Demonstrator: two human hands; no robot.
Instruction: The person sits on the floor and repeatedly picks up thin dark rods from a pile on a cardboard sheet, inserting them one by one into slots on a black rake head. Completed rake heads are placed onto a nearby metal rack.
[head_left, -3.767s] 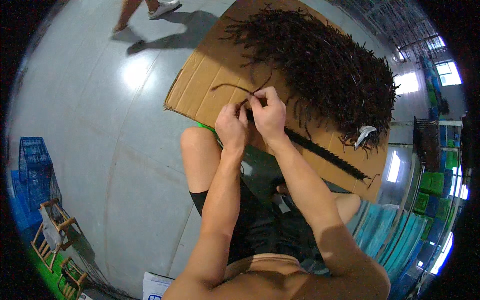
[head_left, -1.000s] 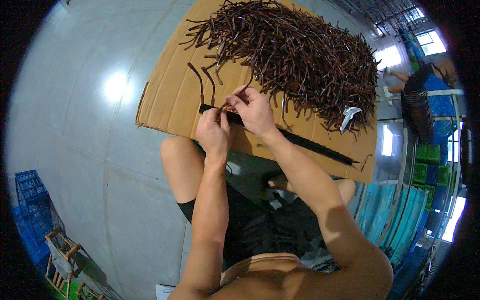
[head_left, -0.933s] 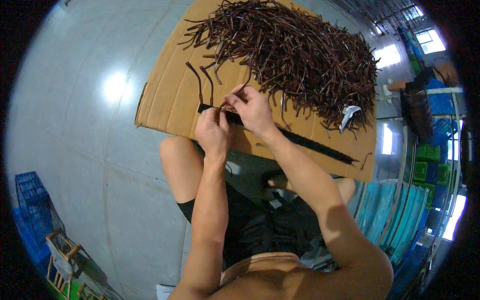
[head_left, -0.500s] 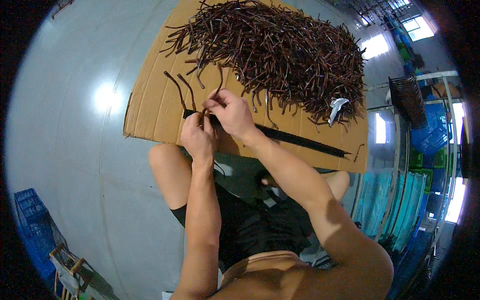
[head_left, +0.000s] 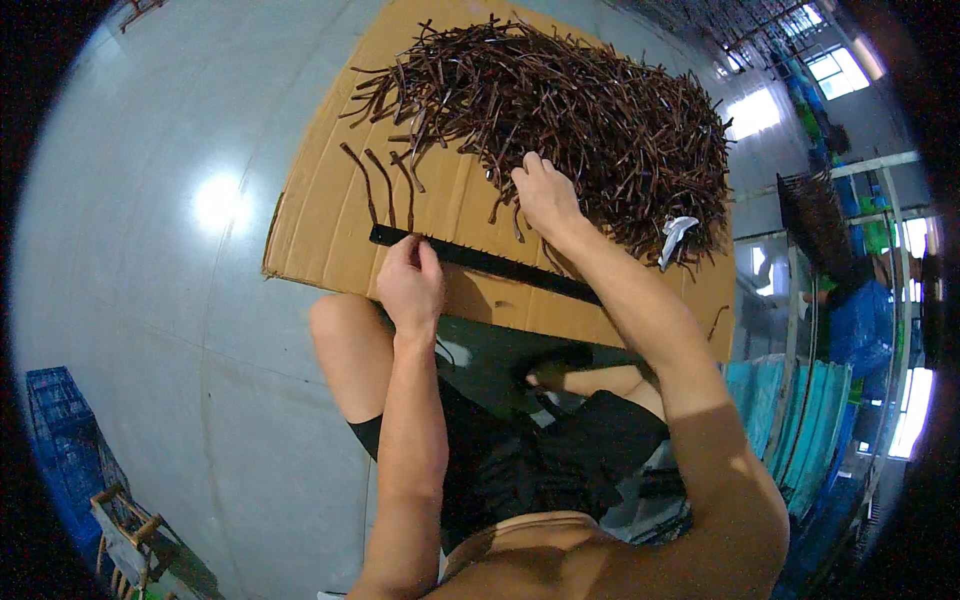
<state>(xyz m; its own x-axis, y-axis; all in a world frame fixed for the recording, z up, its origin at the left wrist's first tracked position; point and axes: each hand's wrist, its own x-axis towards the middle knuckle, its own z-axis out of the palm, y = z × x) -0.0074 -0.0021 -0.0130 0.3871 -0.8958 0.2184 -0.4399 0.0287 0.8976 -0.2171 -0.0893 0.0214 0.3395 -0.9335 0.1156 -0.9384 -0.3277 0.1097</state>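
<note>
A large heap of thin brown eyeglass temples (head_left: 600,120) lies on the cardboard sheet (head_left: 310,220). Across the sheet's near part runs a long black strip (head_left: 500,264) with small pins along its edge. Three brown temples (head_left: 386,185) stick out from its left end, side by side. My left hand (head_left: 412,285) is closed on the strip just right of them, thumb and fingers pinched together. At the heap's near edge, my right hand (head_left: 548,203) has its fingers curled among the temples; what they grip is hidden.
A crumpled white scrap (head_left: 677,238) lies on the heap's right side. A single temple (head_left: 718,322) rests near the cardboard's right edge. Blue crates (head_left: 62,440) and a wooden stool (head_left: 128,520) stand at left. Metal racking (head_left: 800,290) with turquoise sheets rises at right.
My right hand has moved from beside the left hand up and right to the heap. A third temple now stands on the strip where both hands were working.
</note>
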